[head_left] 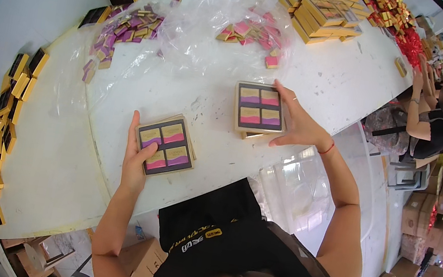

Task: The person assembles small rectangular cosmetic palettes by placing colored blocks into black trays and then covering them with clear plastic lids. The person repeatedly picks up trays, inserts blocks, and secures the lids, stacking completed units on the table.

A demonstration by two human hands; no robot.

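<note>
A square gift box (165,146) with a dark inside and several small gold, pink and purple packets lies tilted near the table's front edge. My left hand (138,160) grips it, thumb over the packets and fingers along its left side; another box edge shows beneath. Farther right stands a like box (260,107) with a clear-looking top, on top of another gold box that shows only at its lower edge. My right hand (301,119) is closed round its right side, one finger at the far corner and the thumb by the near corner.
Loose purple packets (130,28) and pink packets (242,30) lie on clear plastic film (195,12). Stacked gold boxes (325,16) stand far right, opened gold and black boxes (10,99) along the left. A clear plastic bin (305,195) is by my right arm; a co-worker (434,114) works at right.
</note>
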